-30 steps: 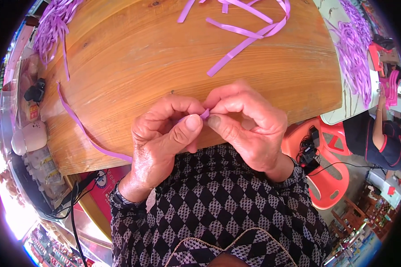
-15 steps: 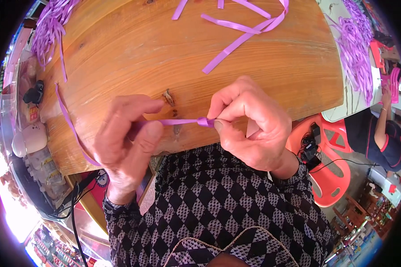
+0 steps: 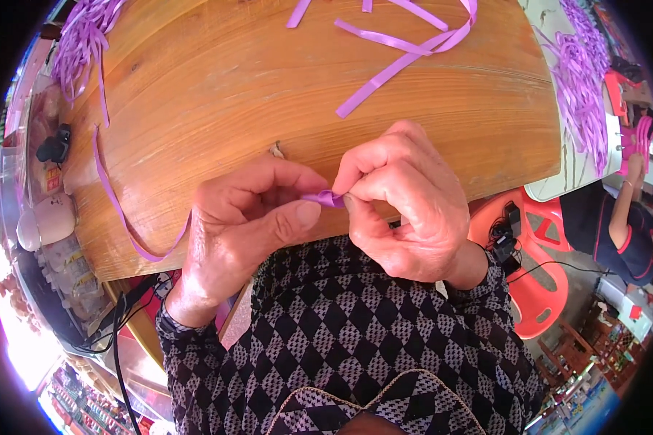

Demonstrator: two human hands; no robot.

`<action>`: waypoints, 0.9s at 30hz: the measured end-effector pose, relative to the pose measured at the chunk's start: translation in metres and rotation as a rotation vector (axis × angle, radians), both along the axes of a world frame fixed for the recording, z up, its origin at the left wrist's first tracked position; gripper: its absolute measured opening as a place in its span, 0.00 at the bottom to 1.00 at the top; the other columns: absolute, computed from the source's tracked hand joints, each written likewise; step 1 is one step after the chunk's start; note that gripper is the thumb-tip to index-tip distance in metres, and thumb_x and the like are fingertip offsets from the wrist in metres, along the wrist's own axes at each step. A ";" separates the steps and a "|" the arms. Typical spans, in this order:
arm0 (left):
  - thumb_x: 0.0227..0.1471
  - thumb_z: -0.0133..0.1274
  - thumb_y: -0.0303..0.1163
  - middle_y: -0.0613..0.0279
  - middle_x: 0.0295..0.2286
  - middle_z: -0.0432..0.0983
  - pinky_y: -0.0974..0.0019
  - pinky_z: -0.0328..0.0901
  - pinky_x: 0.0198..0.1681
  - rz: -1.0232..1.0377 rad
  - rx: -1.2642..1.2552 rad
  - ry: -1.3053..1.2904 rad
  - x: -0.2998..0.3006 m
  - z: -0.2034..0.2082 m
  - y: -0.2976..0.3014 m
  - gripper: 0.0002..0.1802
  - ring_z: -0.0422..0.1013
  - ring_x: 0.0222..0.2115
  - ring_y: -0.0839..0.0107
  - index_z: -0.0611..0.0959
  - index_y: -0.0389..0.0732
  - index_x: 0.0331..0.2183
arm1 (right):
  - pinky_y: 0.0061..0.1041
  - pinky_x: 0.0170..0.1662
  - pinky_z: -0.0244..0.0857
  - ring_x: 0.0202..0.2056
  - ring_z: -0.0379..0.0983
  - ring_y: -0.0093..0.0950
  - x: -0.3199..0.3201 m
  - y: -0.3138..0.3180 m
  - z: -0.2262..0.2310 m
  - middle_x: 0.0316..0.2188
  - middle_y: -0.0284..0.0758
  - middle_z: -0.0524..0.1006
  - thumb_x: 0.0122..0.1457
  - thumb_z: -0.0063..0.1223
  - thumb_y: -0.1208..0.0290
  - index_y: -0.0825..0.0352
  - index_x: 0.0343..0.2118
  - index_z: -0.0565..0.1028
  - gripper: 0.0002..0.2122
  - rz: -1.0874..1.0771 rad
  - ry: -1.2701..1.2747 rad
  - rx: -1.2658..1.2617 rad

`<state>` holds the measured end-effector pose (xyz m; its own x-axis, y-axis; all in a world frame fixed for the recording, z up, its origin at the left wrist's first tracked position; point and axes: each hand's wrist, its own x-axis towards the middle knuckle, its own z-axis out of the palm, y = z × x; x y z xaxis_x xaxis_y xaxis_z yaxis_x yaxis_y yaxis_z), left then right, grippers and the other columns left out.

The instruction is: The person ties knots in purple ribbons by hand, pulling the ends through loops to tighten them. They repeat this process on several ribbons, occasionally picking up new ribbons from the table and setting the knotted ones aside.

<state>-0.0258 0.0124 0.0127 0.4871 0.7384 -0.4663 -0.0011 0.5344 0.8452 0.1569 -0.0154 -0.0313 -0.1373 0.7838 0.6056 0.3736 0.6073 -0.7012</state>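
A purple ribbon [image 3: 329, 198] with a small knot or fold runs between my two hands, just over the table's near edge. My right hand [image 3: 408, 206] pinches it right beside the knot, thumb against forefinger. My left hand [image 3: 250, 217] is closed round the ribbon on the other side, its thumb and fingertips close to the knot. From the left hand the ribbon's long tail [image 3: 127, 225] trails away in a curve over the left part of the table. The stretch inside my left palm is hidden.
Loose purple ribbon strips [image 3: 384, 76] lie at the far side of the wooden table [image 3: 210, 94]. Ribbon bundles hang at the far left [image 3: 80, 54] and on a pale table [image 3: 580, 94] at right. An orange chair [image 3: 533, 290] stands right; another person's arm [image 3: 620, 210] shows beyond.
My left hand has slid right along the ribbon, nearly up to the knot and my right hand. The tail has been drawn along with it. My right hand keeps its pinch.
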 end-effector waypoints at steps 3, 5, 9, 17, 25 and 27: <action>0.48 0.54 0.25 0.65 0.27 0.74 0.80 0.62 0.30 -0.085 0.143 0.119 -0.002 -0.002 0.001 0.09 0.67 0.27 0.84 0.77 0.31 0.34 | 0.23 0.25 0.55 0.22 0.61 0.28 0.001 0.001 0.000 0.28 0.36 0.73 0.30 0.52 0.84 0.68 0.21 0.69 0.11 0.014 -0.009 0.001; 0.48 0.55 0.26 0.67 0.24 0.74 0.80 0.62 0.27 -0.067 0.166 0.180 0.001 -0.002 0.001 0.08 0.66 0.25 0.85 0.79 0.32 0.31 | 0.23 0.25 0.55 0.23 0.61 0.27 0.000 0.001 -0.001 0.28 0.36 0.73 0.31 0.52 0.85 0.69 0.22 0.70 0.10 -0.006 -0.011 0.003; 0.47 0.56 0.27 0.69 0.22 0.74 0.81 0.61 0.25 0.011 0.099 0.172 0.001 -0.005 0.000 0.08 0.65 0.22 0.86 0.79 0.32 0.30 | 0.21 0.24 0.56 0.24 0.62 0.26 0.002 0.001 0.002 0.29 0.37 0.73 0.35 0.54 0.86 0.70 0.24 0.72 0.09 -0.019 -0.029 -0.030; 0.47 0.55 0.26 0.67 0.23 0.73 0.79 0.61 0.26 0.026 0.034 0.168 0.004 -0.006 0.000 0.06 0.65 0.22 0.83 0.79 0.33 0.28 | 0.21 0.24 0.56 0.24 0.63 0.26 0.002 -0.002 0.005 0.29 0.37 0.74 0.40 0.55 0.87 0.70 0.24 0.73 0.07 -0.018 0.020 -0.114; 0.46 0.54 0.22 0.57 0.31 0.70 0.74 0.60 0.34 -0.025 0.834 0.218 0.004 -0.013 0.000 0.06 0.65 0.32 0.73 0.77 0.32 0.30 | 0.21 0.26 0.57 0.25 0.64 0.28 0.003 0.000 0.010 0.29 0.37 0.74 0.40 0.56 0.86 0.70 0.25 0.73 0.08 -0.005 -0.014 -0.024; 0.47 0.54 0.22 0.58 0.30 0.70 0.75 0.60 0.32 -0.005 0.864 0.205 0.006 -0.012 -0.003 0.05 0.65 0.30 0.75 0.77 0.32 0.30 | 0.22 0.26 0.57 0.25 0.64 0.28 0.002 0.000 0.008 0.29 0.37 0.74 0.40 0.56 0.86 0.70 0.25 0.73 0.08 -0.004 0.002 -0.019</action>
